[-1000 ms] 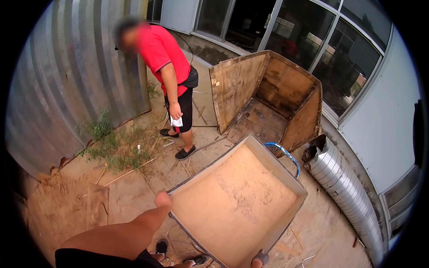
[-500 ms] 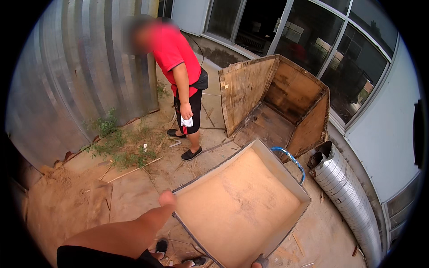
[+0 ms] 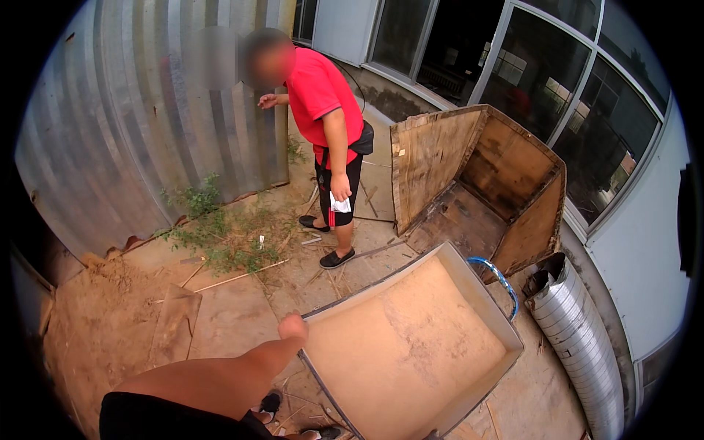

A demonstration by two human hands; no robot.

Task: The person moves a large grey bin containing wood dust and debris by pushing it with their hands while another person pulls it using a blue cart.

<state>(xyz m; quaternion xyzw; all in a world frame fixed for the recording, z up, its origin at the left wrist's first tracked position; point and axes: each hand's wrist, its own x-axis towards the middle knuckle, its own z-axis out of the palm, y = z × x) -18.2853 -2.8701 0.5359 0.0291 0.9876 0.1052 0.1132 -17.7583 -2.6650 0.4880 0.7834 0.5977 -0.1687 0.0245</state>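
Observation:
My left hand [image 3: 293, 328] is closed over the left rim of a large, shallow, grey-walled bin [image 3: 331, 306], its arm stretched out from the lower left. The bin is tilted in the view, and its broad inside bottom is sandy tan with darker smudges. A blue rope handle [image 3: 496, 282] loops off the far right wall. I cannot see my right hand; the near end of the bin runs off the lower edge of the picture.
A person in a red shirt [image 3: 323, 88] stands ahead, a white item in one hand. Beyond the bin lies an open wooden crate [image 3: 433, 165]; a silver ribbed duct [image 3: 579, 337] lies on the right. Corrugated metal sheeting [image 3: 147, 125], weeds [image 3: 213, 227] and thin sticks are at left.
The whole view has shifted, with everything sitting further right and lower. My right hand has dropped out of the lower edge. The person in red has raised one hand near the metal sheeting.

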